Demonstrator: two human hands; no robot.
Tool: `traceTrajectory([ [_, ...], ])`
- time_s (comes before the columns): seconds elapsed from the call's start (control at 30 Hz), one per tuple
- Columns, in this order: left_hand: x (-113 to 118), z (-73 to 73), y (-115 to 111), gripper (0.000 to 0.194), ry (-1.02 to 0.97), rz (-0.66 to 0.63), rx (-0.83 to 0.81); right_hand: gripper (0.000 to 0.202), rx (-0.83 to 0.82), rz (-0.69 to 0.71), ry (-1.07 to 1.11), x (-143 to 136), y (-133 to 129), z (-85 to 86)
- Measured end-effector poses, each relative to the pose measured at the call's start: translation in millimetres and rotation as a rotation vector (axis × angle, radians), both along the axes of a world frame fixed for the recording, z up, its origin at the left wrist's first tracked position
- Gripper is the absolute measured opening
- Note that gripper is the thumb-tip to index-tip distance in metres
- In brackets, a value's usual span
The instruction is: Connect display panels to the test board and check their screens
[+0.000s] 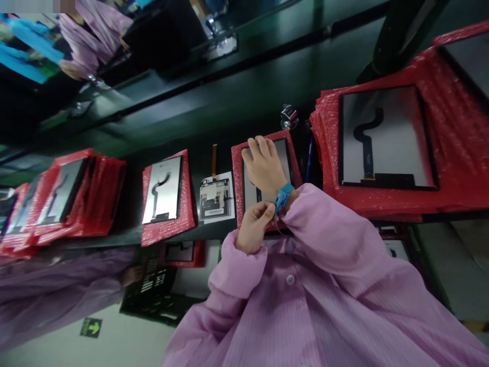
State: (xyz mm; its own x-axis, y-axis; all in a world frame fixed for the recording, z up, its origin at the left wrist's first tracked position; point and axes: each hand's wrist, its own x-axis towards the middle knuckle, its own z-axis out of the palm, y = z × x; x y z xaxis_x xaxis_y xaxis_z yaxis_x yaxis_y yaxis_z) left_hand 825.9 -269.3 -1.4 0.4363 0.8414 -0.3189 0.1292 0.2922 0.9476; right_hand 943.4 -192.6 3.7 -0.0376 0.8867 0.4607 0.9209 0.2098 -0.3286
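My left hand pinches the blue wrist strap by its lower edge, where a thin blue cord hangs down. The strap goes around my right wrist, just above the pink cuff. My right hand is held over a display panel, palm down, fingers stretched out and slightly bent; whether it touches the panel I cannot tell. Beneath the panel is a red bubble-wrap bag. Both hands and the sleeve hide much of the panel.
Left of it lies a small circuit-board assembly with an orange ribbon cable. Another panel rests on red wrap; stacks of wrapped panels stand further left and at right. A green crate is below the bench edge. A co-worker's sleeve reaches in from the left.
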Motion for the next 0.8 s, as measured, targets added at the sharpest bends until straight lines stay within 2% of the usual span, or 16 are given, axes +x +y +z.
traceTrajectory([
  [0.1, -8, 6.8, -10, 0.041, 0.066, -0.067, 0.01, 0.036, 0.048, 0.002, -0.032, -3, -11, 5.5],
  [0.2, -10, 12.8, -26, 0.027, 0.206, -0.113, 0.211, 0.036, 0.066, -0.016, -0.045, -3, -25, 8.0],
  [0.27, -7, 12.0, -36, 0.021, 0.304, -0.106, 0.367, 0.035, 0.042, -0.052, -0.012, 0, -32, 7.0],
  [0.37, 4, 2.2, -48, 0.019, 0.38, 0.0, 0.527, 0.032, -0.004, -0.152, 0.05, 7, -35, 2.9],
  [0.57, 28, -21.6, -58, 0.008, 0.36, 0.371, 0.943, 0.027, 0.015, -0.326, 0.088, 13, -28, -7.9],
  [0.67, 31, -22.6, -59, 0.011, 0.343, 0.355, 1.055, 0.028, -0.007, -0.355, 0.105, 14, -26, -11.0],
  [0.8, 30, -21.1, -62, 0.014, 0.335, 0.274, 1.045, 0.029, -0.049, -0.366, 0.146, 14, -26, -11.5],
])
